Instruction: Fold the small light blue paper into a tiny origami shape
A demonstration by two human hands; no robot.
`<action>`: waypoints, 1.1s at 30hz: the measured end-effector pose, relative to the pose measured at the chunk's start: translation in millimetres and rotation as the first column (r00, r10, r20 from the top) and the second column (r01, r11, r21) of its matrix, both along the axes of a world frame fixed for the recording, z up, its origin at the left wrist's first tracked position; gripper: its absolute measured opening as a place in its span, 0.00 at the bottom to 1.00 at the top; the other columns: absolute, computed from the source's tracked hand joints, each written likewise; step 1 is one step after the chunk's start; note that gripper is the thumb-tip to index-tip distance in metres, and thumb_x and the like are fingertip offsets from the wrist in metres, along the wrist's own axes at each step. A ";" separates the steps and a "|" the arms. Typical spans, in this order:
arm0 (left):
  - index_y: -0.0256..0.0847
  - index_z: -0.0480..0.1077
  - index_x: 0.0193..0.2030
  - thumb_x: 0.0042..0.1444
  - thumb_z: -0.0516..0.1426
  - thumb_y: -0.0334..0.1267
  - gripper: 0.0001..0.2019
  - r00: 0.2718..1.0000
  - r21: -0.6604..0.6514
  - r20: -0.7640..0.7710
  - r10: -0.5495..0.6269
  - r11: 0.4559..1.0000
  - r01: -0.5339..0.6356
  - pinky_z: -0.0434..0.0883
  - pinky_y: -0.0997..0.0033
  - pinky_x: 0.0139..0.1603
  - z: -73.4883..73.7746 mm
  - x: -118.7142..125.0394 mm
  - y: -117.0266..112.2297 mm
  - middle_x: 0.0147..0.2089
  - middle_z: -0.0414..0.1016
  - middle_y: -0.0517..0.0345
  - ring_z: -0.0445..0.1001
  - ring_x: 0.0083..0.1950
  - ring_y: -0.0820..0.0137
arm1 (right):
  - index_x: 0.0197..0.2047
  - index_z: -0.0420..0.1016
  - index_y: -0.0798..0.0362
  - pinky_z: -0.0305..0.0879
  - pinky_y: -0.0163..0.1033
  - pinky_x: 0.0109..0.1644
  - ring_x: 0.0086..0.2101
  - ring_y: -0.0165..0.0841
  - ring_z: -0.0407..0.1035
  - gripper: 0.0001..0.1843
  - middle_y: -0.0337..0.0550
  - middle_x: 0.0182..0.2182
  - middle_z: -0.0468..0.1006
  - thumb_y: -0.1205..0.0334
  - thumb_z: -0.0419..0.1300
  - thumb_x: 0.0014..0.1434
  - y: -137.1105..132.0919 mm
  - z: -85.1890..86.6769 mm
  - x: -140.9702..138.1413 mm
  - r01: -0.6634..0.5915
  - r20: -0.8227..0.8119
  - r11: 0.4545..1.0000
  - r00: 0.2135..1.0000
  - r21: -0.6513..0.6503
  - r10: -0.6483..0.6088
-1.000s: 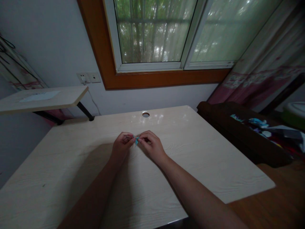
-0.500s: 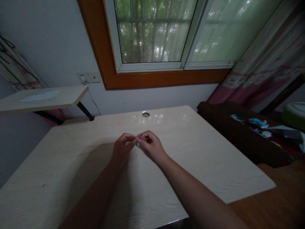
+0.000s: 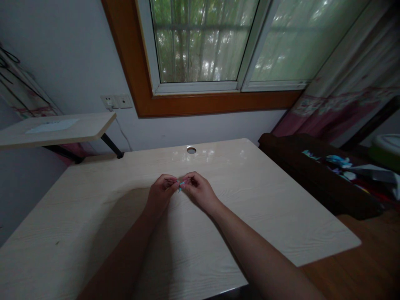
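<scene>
A tiny folded piece of blue paper (image 3: 180,184) is pinched between the fingertips of both my hands, just above the pale wooden desk (image 3: 93,216). My left hand (image 3: 161,192) grips its left side with curled fingers. On the other side, my right hand (image 3: 196,191) has thumb and forefinger pressed together on it. Most of the paper is hidden by my fingers.
A round cable hole (image 3: 191,150) sits near the desk's far edge. A small raised shelf (image 3: 56,127) with a white sheet stands at the left. A dark wooden piece of furniture (image 3: 318,175) with colourful clutter is at the right, below a curtain. A window is ahead.
My hands have drawn slightly closer together and a little lower over the desk. Less of the blue paper shows between my fingers than a second ago.
</scene>
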State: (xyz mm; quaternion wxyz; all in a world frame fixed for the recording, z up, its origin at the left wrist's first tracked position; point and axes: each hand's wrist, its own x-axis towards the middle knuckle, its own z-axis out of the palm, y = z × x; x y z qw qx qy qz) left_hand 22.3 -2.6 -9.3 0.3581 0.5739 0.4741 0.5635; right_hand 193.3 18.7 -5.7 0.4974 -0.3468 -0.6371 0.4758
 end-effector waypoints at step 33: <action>0.43 0.76 0.35 0.58 0.61 0.41 0.05 0.961 0.226 -0.276 0.023 0.973 0.042 0.71 0.69 0.39 6.1 -3.3 1.2 0.37 0.74 0.55 0.74 0.39 0.67 | 0.37 0.78 0.50 0.66 0.38 0.42 0.36 0.33 0.70 0.05 0.42 0.33 0.75 0.59 0.63 0.60 0.3 5.6 8.1 0.007 0.252 0.968 0.965 0.252 -0.073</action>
